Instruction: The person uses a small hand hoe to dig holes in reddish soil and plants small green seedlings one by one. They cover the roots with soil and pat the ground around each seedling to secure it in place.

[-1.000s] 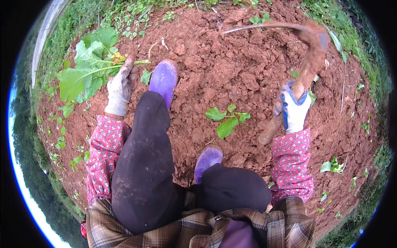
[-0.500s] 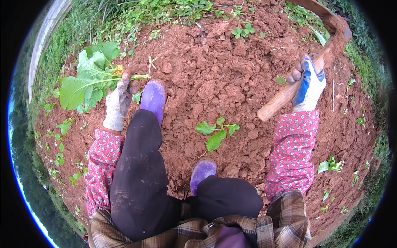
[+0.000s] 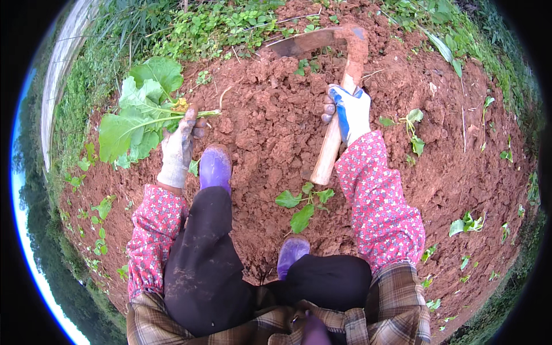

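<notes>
My left hand (image 3: 179, 144), in a soiled white glove, is closed round the stems of a bunch of leafy green seedlings (image 3: 133, 118). Their broad leaves fan out to the left, one yellowed bit near my fingers, and the pale stem ends poke out to the right. In a white and blue glove, my right hand (image 3: 349, 112) grips the short wooden handle of a hoe (image 3: 329, 150). The mud-coated hoe head is at the far side, its curved blade pointing left over the soil. A small leafy seedling (image 3: 303, 207) lies on the soil between my purple boots.
Loose reddish soil (image 3: 270, 138) slopes all round me. My purple boots (image 3: 215, 168) stand on it. Several wilted seedlings (image 3: 467, 224) are scattered at the right, more plants (image 3: 102, 210) at the left. Green weeds (image 3: 213, 29) border the far edge, and a pale strip (image 3: 60, 63) runs at far left.
My right hand has swung the hoe leftward, bringing its blade down from the upper right to the far middle. A seedling at the right has come into sight. My left hand keeps its bunch.
</notes>
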The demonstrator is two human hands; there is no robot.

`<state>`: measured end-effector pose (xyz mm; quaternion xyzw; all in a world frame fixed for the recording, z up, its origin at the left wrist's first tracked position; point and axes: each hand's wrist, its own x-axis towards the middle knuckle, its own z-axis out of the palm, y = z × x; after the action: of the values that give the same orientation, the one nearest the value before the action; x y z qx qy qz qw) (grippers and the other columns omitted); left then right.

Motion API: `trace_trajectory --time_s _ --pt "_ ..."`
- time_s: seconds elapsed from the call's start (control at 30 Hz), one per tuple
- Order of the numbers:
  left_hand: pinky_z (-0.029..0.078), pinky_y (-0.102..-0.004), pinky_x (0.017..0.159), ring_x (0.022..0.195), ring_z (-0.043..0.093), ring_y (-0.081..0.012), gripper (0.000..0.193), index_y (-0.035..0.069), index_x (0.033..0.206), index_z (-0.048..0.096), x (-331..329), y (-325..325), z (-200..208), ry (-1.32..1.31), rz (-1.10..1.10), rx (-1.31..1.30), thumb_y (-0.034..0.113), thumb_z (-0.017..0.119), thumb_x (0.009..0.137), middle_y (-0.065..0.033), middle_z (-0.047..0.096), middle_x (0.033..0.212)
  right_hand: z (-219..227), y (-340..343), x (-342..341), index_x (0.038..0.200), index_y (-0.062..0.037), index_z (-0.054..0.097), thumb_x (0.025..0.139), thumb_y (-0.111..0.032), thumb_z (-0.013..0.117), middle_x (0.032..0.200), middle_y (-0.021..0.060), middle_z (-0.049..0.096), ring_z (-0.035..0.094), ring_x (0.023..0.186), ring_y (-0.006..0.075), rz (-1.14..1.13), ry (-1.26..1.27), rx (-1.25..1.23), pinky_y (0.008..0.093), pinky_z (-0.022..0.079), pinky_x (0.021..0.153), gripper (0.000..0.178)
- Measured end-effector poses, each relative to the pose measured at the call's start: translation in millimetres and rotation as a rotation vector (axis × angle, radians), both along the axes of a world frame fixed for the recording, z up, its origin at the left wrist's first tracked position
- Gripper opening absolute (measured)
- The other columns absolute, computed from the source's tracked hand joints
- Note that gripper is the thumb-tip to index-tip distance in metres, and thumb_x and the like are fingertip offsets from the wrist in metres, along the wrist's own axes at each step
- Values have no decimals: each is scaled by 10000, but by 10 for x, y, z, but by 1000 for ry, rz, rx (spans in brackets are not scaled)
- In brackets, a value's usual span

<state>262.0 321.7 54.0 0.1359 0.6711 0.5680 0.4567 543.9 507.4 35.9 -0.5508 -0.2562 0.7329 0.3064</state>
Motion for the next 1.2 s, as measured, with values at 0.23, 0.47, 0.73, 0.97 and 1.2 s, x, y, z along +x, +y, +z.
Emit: trace_trajectory --time_s 0.23,0.47,0.73,0.97,1.2 --pt "471 -215 626 781 595 -75 457 9 1234 579 -253 432 61 73 -91 13 283 666 879 -44 655 1111 506 142 -200 928 -49 532 881 -82 591 646 -3 488 461 475 99 -275 48 145 272 419 418 82" --pt "473 -239 618 802 598 -77 446 20 1229 576 -443 1133 -105 -94 -44 68 265 681 871 -62 641 1136 -230 -423 -709 820 -40 450 839 -53 628 599 60 532 508 411 164 -10 -204 -269 332 452 358 179" --pt "468 -220 615 745 572 -79 477 23 1265 542 -384 1624 -136 -103 -47 193 288 661 886 -44 628 1136 598 -284 -145 941 -3 528 857 -57 615 594 46 517 500 399 146 -332 -119 41 294 418 345 133" --pt "467 -198 654 787 578 -73 471 49 1321 502 -405 1502 -306 -221 -93 49 280 602 923 -31 593 1238 -122 -433 -791 888 -37 517 862 -71 609 609 39 510 469 420 135 -157 -223 -347 300 410 382 102" --pt "446 -199 645 804 555 -70 453 52 1324 496 -488 1230 -265 -138 -162 120 293 566 946 -20 594 1187 294 -622 -215 913 -14 526 857 -45 619 604 46 513 479 400 135 -297 -36 -77 289 407 351 113"
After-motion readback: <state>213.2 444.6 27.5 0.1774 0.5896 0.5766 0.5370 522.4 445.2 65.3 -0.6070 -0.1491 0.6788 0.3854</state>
